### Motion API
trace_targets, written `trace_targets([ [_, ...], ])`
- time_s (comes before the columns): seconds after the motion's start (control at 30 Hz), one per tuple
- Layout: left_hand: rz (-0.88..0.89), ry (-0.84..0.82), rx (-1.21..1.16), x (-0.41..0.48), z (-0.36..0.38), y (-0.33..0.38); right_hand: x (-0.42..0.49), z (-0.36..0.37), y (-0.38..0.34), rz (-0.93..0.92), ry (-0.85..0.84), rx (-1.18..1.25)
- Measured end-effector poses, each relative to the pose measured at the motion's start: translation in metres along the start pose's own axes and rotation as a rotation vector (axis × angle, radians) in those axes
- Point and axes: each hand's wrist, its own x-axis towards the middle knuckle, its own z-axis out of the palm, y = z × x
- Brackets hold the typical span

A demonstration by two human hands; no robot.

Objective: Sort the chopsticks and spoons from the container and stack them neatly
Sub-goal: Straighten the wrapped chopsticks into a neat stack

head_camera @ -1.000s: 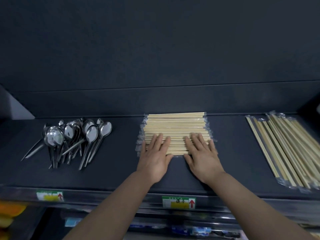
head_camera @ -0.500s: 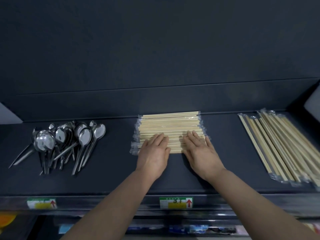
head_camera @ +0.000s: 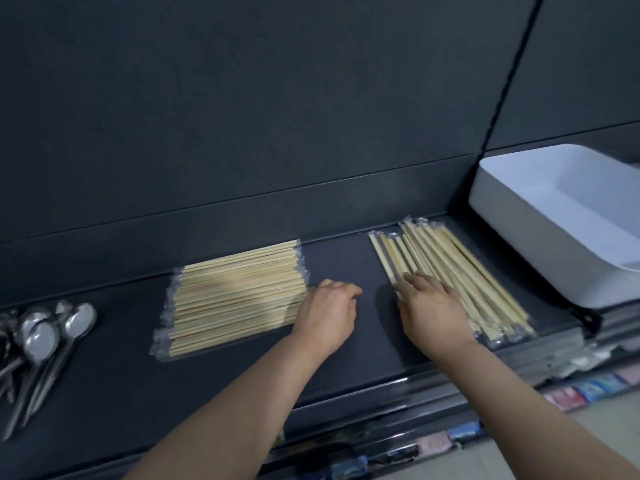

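Observation:
A tidy stack of wrapped chopsticks (head_camera: 235, 292) lies crosswise on the dark shelf (head_camera: 114, 382). My left hand (head_camera: 327, 315) rests at that stack's right end, fingers curled and holding nothing. A second, looser pile of wrapped chopsticks (head_camera: 460, 268) lies lengthwise to the right. My right hand (head_camera: 431, 308) lies flat on this pile's near left part, fingers spread. A heap of metal spoons (head_camera: 41, 341) sits at the far left. The white container (head_camera: 568, 220) stands at the right and looks empty.
A dark back wall (head_camera: 242, 116) rises behind the shelf. Below the shelf's front edge (head_camera: 346, 400) are lower racks with coloured packets (head_camera: 588, 393). A bare strip of shelf separates the two chopstick piles.
Both hands left the top of the tidy stack and moved right. The right hand now lies on the loose pile. The view swung right, bringing the white container in.

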Motion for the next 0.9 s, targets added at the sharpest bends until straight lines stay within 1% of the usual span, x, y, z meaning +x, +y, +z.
trace_targets([
  [0.17,-0.184,-0.088,-0.25,0.038,0.021,0.049,0.006,-0.019,0.057,0.09,-0.063,-0.039],
  [0.3,-0.438,-0.079,-0.474,0.068,0.036,0.075,0.016,-0.024,0.089,0.158,-0.145,0.057],
  [0.37,-0.53,-0.063,-0.559,0.08,0.043,0.087,0.02,-0.018,0.099,0.121,-0.128,0.113],
  [0.47,-0.618,-0.05,-0.673,0.096,0.05,0.105,0.025,-0.008,0.112,0.014,-0.082,0.175],
  [0.53,-0.671,-0.067,-0.691,0.106,0.05,0.119,0.028,-0.007,0.119,-0.025,-0.091,0.265],
  [0.6,-0.679,-0.08,-0.65,0.115,0.052,0.13,0.03,-0.011,0.127,-0.046,-0.114,0.342],
  [0.73,-0.704,-0.092,-0.55,0.128,0.059,0.137,0.034,-0.013,0.14,-0.077,-0.155,0.386],
  [0.9,-0.805,-0.071,-0.705,0.131,0.06,0.129,0.034,-0.014,0.145,-0.092,-0.108,0.397],
])
